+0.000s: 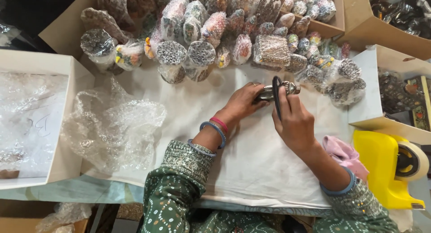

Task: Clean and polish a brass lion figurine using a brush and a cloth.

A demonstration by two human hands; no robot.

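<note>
Left hand (244, 100) grips small metal ornament (274, 91); right hand (292, 121) pinches black rubber band (277, 98) half on; bubble wrap (114, 125) at 9 o'clock unused.

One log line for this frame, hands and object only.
left hand: grips metal ornament | right hand: stretches black band around it | surface: white cloth
</note>
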